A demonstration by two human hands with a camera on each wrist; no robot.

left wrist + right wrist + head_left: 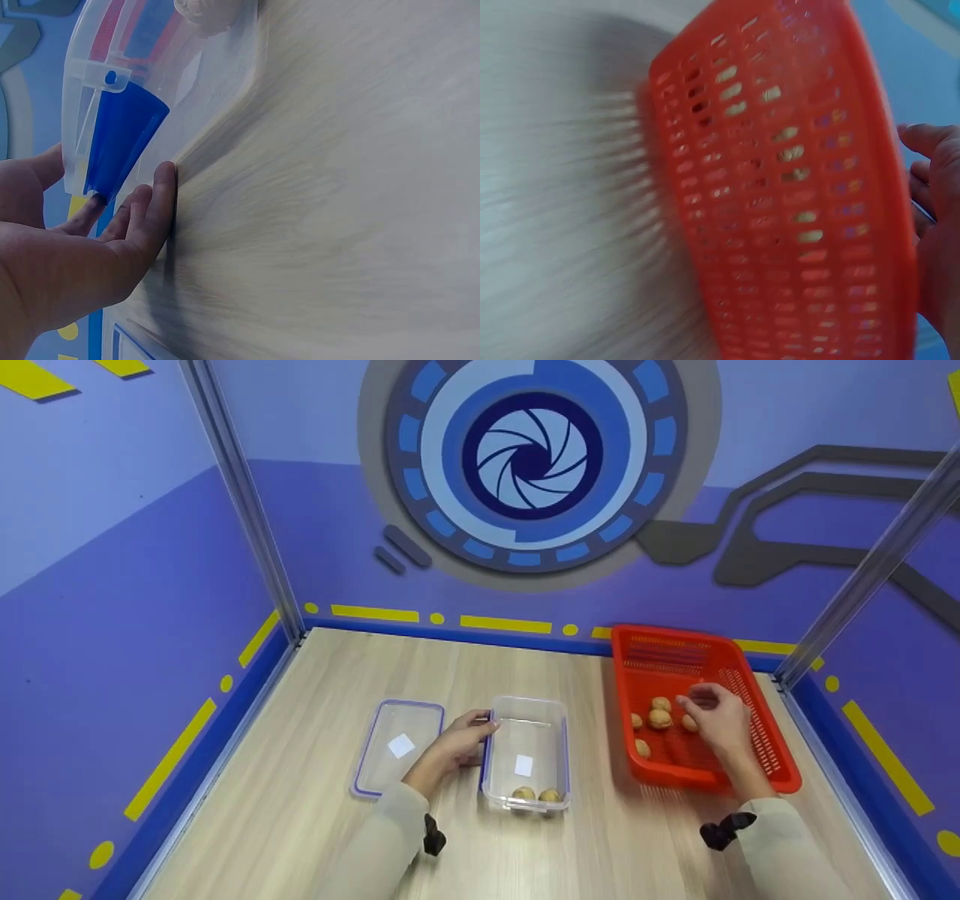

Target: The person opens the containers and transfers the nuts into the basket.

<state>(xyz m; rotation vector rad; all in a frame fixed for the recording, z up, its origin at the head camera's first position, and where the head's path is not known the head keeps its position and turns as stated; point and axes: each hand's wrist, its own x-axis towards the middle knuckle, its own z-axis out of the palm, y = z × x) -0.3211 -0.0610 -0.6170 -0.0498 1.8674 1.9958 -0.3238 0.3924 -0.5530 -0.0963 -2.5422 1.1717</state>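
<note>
A clear plastic food container (540, 742) stands uncovered on the table, with two walnuts (550, 795) at its near end. My left hand (454, 742) grips its left side, thumb at the rim. In the left wrist view, the fingers of my left hand (90, 255) touch the side below a blue locking flap (127, 135). Over the red basket (675, 776) hovers my right hand (726, 724), fingers loosely bent, with nothing seen between them. Several walnuts (660, 719) lie in the basket below. The right wrist view shows the basket's slotted wall (780, 202) hiding part of that hand.
A clear lid (379, 772) with a blue-violet edge and a white label lies left of the container. The wooden table (330, 682) is bounded by a blue and purple back wall (315, 525) and side panels with metal posts (244, 502).
</note>
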